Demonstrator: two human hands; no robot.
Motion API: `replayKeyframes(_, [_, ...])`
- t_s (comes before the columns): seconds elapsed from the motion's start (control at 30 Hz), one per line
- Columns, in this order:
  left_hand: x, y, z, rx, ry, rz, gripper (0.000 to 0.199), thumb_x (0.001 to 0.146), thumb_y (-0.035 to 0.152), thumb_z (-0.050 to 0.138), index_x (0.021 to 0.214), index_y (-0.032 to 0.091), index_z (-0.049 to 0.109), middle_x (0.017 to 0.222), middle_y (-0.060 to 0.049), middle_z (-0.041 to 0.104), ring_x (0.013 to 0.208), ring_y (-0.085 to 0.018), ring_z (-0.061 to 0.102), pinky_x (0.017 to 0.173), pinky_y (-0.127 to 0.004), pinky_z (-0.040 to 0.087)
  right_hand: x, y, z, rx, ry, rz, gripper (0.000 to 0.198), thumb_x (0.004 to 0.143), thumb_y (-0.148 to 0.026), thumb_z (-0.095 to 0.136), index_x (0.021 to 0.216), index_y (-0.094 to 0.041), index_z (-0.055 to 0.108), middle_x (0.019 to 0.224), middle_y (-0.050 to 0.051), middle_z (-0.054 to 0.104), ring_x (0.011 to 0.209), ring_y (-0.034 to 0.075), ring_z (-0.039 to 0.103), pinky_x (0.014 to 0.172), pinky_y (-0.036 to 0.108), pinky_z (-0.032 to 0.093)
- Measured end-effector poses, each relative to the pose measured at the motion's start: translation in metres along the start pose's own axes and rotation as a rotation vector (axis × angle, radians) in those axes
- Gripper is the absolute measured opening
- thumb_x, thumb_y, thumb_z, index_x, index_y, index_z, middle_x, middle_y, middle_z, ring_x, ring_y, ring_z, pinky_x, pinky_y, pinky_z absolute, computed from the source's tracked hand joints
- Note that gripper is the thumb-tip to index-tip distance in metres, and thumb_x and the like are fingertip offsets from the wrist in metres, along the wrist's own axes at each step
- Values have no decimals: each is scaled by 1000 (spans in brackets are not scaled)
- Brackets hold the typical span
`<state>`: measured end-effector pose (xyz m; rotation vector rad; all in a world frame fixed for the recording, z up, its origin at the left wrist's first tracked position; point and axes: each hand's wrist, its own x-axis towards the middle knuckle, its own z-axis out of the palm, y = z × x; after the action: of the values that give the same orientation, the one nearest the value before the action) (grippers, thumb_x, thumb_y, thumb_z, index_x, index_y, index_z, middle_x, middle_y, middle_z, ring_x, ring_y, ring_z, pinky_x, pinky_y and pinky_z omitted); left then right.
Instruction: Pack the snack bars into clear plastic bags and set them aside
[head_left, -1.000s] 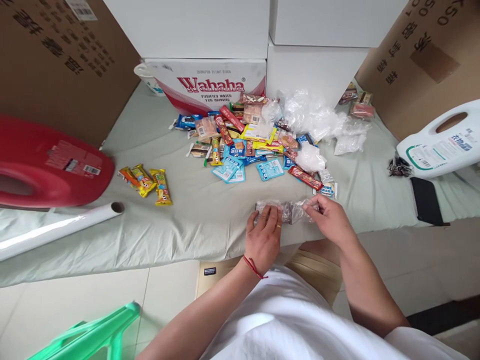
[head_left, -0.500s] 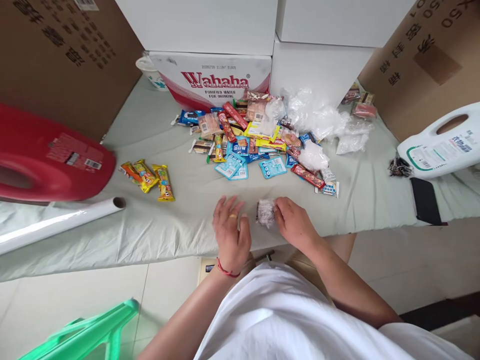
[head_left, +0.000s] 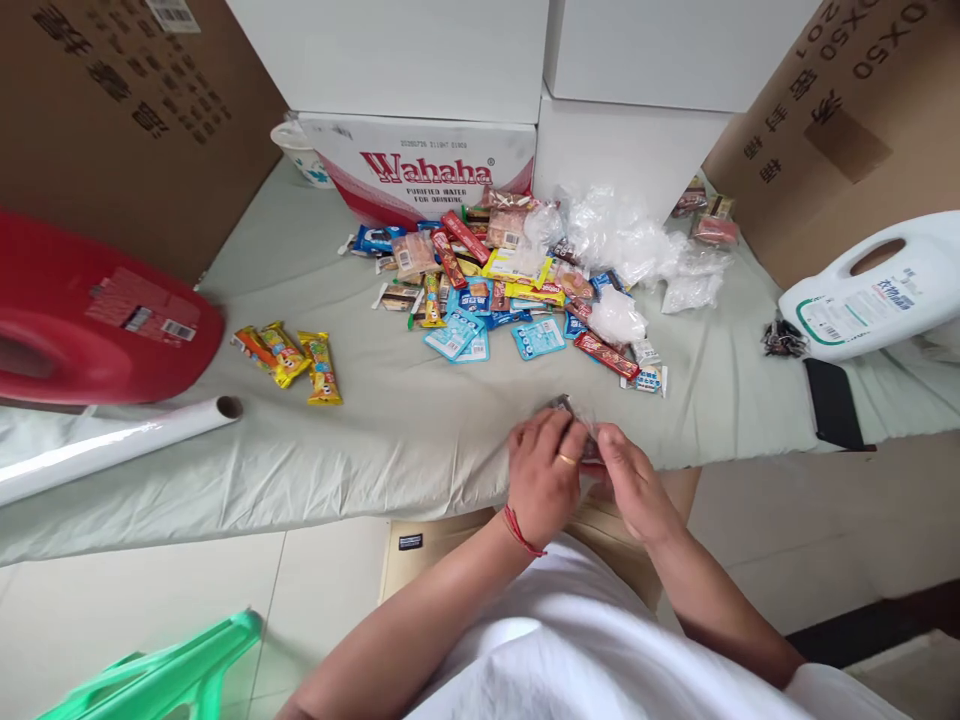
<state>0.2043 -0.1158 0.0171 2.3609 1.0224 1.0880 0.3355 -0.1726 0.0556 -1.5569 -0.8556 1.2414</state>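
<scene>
Near the front edge of the cloth-covered table [head_left: 420,430], both hands meet around a small packet in clear plastic wrap [head_left: 561,404]. My left hand [head_left: 546,465] covers most of it, its fingers curled over the top. My right hand [head_left: 636,480] grips the wrap from the right side, thumb and fingers closed. What lies inside the wrap is mostly hidden; a dark part shows at its far end. Behind the hands spreads a pile of wrapped snacks [head_left: 457,265], with blue sachets [head_left: 538,338] and a red snack bar [head_left: 606,354] closest.
Crumpled clear plastic bags [head_left: 622,235] lie beside the pile. Yellow snack packets [head_left: 321,368], a film roll [head_left: 120,445] and a red jug [head_left: 112,310] stand left. A white detergent bottle [head_left: 877,290] and a black phone [head_left: 834,404] are right. A Wahaha box [head_left: 427,165] stands behind.
My left hand has moved right, from lying spread beside the packet to closing over it. The packet has shifted a little to the right and turned, with my right hand still at it.
</scene>
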Motion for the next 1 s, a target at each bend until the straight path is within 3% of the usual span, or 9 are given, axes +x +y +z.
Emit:
replayKeyframes(0.1, [-2, 6, 11, 22, -133, 231, 48, 91, 9, 54, 137, 22, 57, 127, -13, 71, 129, -29, 62, 110, -50, 41, -5, 13, -14, 282, 42, 181, 54, 88, -78, 62, 89, -24, 59, 101, 6, 72, 93, 21, 67, 72, 31, 56])
replayKeyframes(0.2, [-6, 7, 19, -211, -252, 294, 68, 76, 12, 54, 144, 16, 48, 136, -19, 66, 138, -33, 57, 115, -55, 40, -6, 27, -25, 485, 107, 284, 51, 79, -70, 79, 90, -22, 65, 93, 3, 70, 87, 19, 65, 72, 30, 56])
replayKeyframes(0.33, [-7, 4, 13, -484, -318, 207, 85, 65, 12, 49, 148, 16, 37, 141, -19, 61, 146, -30, 51, 123, -57, 38, -6, 33, -32, 571, 116, 294, 41, 74, -55, 90, 87, -21, 70, 89, 0, 69, 86, 16, 65, 77, 30, 57])
replayKeyframes(0.6, [4, 5, 3, -717, -423, 58, 85, 65, 8, 47, 147, 19, 32, 147, -19, 58, 152, -30, 46, 121, -56, 45, -4, 29, -43, 613, 19, 325, 41, 77, -51, 89, 105, -23, 76, 106, 4, 75, 91, 19, 69, 80, 33, 56])
replayKeyframes(0.73, [12, 12, -3, -706, -372, 52, 85, 73, 9, 48, 154, 22, 26, 153, -19, 54, 150, -30, 48, 117, -55, 50, -13, 22, -59, 513, 71, 313, 41, 70, -42, 94, 104, -27, 76, 106, 4, 76, 96, 23, 70, 86, 37, 56])
replayKeyframes(0.8, [15, 4, -17, -577, -265, 26, 75, 84, 9, 47, 155, 25, 32, 154, -16, 53, 145, -29, 52, 114, -54, 53, -12, 8, -86, 421, 177, 248, 44, 67, -42, 95, 105, -30, 76, 106, 4, 76, 98, 24, 69, 90, 40, 55])
replayKeyframes(0.87, [13, -17, -38, -369, -102, -54, 63, 91, 11, 50, 150, 30, 41, 144, -11, 60, 135, -27, 58, 109, -52, 56, 0, -14, -129, 349, 379, 120, 45, 66, -41, 94, 105, -30, 74, 109, 5, 75, 96, 23, 67, 86, 40, 55])
replayKeyframes(0.93, [3, -49, -63, -141, 90, -197, 52, 91, 15, 58, 140, 31, 51, 133, -8, 64, 127, -29, 61, 107, -54, 55, 30, -39, -183, 296, 624, -40, 40, 67, -33, 91, 100, -26, 70, 113, 6, 71, 87, 18, 64, 71, 32, 52])
replayKeyframes(1.0, [-13, -84, -88, 61, 223, -297, 45, 88, 20, 65, 132, 28, 57, 129, -10, 63, 126, -34, 60, 110, -62, 49, 77, -62, -236, 232, 830, -118, 29, 72, -19, 84, 88, -21, 60, 101, 5, 67, 68, 8, 51, 56, 25, 39])
